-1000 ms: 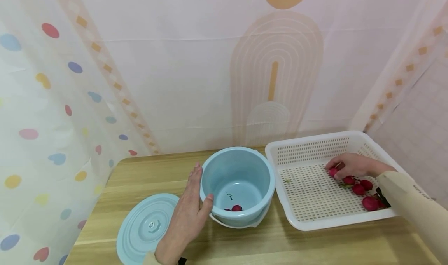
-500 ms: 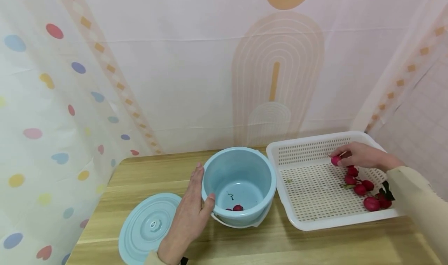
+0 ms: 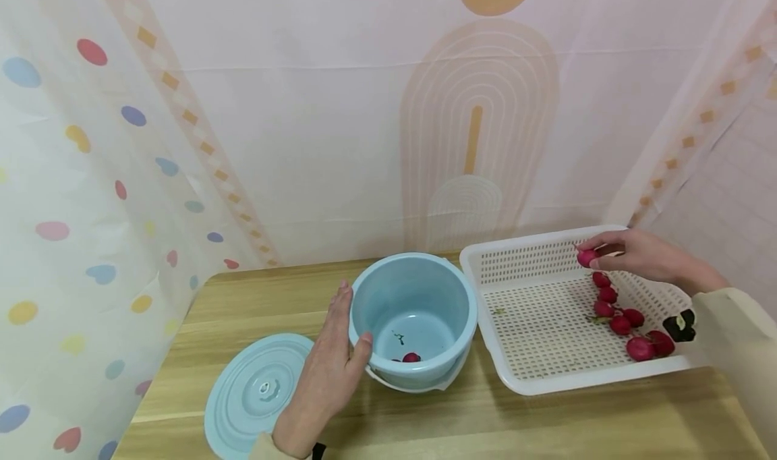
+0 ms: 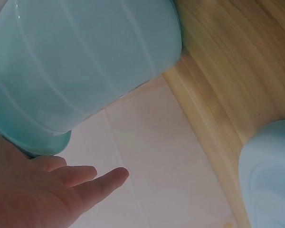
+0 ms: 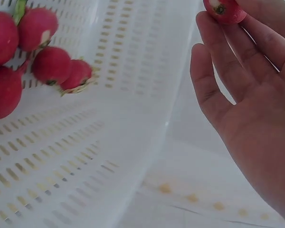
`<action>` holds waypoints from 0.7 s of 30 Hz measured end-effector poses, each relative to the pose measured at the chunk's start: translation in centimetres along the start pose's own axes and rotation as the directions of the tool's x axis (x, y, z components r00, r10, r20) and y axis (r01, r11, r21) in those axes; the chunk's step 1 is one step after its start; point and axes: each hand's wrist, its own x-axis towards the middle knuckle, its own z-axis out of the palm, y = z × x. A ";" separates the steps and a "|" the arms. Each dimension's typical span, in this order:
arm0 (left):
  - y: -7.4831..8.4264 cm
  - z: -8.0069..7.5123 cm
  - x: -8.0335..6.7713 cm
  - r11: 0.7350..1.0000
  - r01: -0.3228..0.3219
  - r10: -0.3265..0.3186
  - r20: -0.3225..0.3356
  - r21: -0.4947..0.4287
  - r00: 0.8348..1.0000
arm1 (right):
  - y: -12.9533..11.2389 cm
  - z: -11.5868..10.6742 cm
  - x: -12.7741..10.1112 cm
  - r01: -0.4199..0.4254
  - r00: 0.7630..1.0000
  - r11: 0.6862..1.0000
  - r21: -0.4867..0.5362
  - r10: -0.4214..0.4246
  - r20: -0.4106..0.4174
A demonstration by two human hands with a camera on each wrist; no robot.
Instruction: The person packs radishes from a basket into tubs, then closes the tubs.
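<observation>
My right hand (image 3: 643, 256) pinches a red radish (image 3: 586, 257) between thumb and fingertips, held up over the back of the white plastic basket (image 3: 534, 332). The right wrist view shows the same radish (image 5: 225, 9) at the fingertips. Several more radishes (image 3: 603, 309) lie in a loose row along the basket's right side. My left hand (image 3: 328, 372), fingers straight, rests against the left rim of a light blue bucket (image 3: 419, 291). At least one radish (image 3: 411, 357) and a bit of green stem (image 3: 398, 338) lie on the bucket's bottom.
Left of the bucket, a round light blue lid (image 3: 243, 392) lies on the wooden table (image 3: 485, 426), partly behind my left forearm. The bucket's white handle (image 3: 388, 387) hangs at its front. A patterned curtain (image 3: 340, 143) rises at the table's back edge.
My right hand has lifted the pinched radish from among the others, moving up toward the basket's back. The left hand has stayed at the bucket.
</observation>
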 end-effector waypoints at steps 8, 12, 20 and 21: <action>0.1 0.1 0.0 0.999 -0.037 0.036 -0.033 -0.012 0.999 | -1.2 -0.4 -1.0 0.038 0.996 0.999 0.018 -0.036 -0.081; 0.3 0.2 0.1 0.999 -0.041 0.040 -0.039 -0.020 0.998 | -1.8 -0.2 -1.8 0.049 0.993 0.998 0.035 -0.046 -0.105; 0.7 0.2 0.2 0.999 -0.020 0.020 -0.015 -0.035 1.000 | -2.7 0.2 -3.2 0.143 0.971 0.985 0.096 -0.122 -0.205; 0.7 0.2 0.2 0.999 -0.022 0.021 -0.013 -0.036 1.000 | -2.8 0.3 -3.4 0.157 0.967 0.983 0.099 -0.132 -0.220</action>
